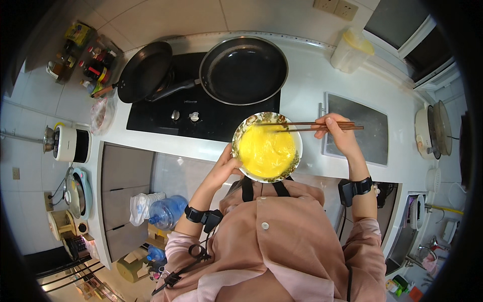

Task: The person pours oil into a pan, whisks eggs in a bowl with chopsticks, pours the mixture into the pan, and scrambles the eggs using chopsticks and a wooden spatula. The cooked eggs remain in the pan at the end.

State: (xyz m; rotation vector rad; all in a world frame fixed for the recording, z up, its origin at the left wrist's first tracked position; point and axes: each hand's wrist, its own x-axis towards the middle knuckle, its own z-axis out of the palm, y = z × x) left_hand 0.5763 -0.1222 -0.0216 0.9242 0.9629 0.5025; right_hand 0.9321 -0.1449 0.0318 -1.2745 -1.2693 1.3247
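Observation:
My left hand grips the left rim of a white bowl with a leafy floral pattern, tilted in front of my body. Bright yellow beaten egg fills most of the bowl. In my right hand is a pair of brown wooden chopsticks, pointing left. Their tips reach over the egg and look blurred. Just beyond the bowl, a large black frying pan stands on the black glass cooktop; its inside looks shiny.
A black wok with a wooden handle sits on the left burner. Right of the cooktop lies a grey rectangular board. A lidded plastic container stands by the window. Sauce bottles are racked at left; a sink is at lower right.

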